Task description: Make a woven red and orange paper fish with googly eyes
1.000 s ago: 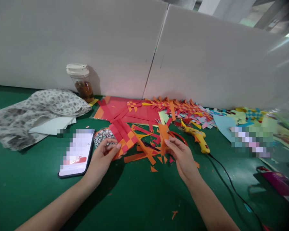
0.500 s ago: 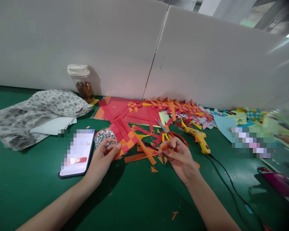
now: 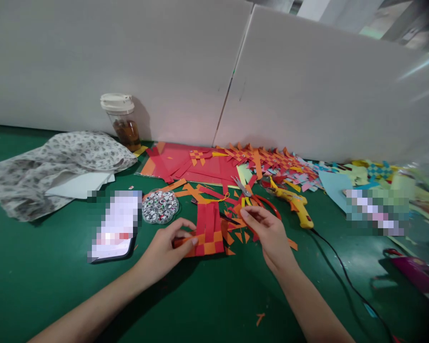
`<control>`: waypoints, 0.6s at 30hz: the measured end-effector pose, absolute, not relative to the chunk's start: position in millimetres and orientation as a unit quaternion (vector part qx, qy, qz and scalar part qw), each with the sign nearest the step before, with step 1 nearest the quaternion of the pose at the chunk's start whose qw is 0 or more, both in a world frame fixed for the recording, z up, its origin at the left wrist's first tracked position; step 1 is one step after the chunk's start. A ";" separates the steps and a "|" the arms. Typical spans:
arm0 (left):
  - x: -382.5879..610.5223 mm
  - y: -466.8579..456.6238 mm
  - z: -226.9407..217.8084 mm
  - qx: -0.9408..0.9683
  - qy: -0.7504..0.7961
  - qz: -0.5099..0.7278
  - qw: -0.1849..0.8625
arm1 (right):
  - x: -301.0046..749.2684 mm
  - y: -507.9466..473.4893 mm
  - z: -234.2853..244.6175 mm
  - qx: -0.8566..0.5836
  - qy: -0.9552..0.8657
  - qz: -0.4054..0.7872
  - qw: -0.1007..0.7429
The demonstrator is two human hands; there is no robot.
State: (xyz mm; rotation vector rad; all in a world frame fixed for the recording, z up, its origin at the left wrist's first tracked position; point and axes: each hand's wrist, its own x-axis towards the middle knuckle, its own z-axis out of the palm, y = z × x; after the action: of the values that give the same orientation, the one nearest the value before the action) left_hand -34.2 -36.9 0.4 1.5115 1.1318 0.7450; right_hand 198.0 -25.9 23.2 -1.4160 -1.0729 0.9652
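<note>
A partly woven red and orange paper piece, checkered along its lower part with loose red strips standing up, is pinched between the thumb and fingers of my left hand. My right hand is apart from it, to the right, fingertips drawn together. Orange paper shows at those fingertips, but whether they grip any of it is unclear. Just behind my right hand lie scissors with red handles, partly covered by the fingers. Orange paper scraps are scattered between the hands.
A flower-shaped clear box of googly eyes sits beside a phone. A yellow glue gun trails its black cord to the right. Behind are red paper sheets, woven paper pieces, a lidded cup and a patterned cloth.
My left hand has moved right and down with the woven paper, which has turned so its red strips stand upright. The googly-eye box is now uncovered. My right hand has shifted only slightly.
</note>
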 end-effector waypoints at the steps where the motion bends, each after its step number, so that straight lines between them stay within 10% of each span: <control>1: -33.8 -38.1 1.7 0.642 0.471 0.302 0.524 | 198.4 -25.7 22.7 -0.597 -0.457 0.403 0.522; 18: -40.9 -42.8 11.8 0.807 0.519 0.181 0.216 | 197.3 -26.9 22.0 -0.603 -0.479 0.399 0.497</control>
State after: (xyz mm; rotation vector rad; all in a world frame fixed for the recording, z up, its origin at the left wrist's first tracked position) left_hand -40.9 -42.8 11.8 2.2353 1.4390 0.5027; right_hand 197.3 -26.9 22.0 -1.4610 -1.1599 0.9674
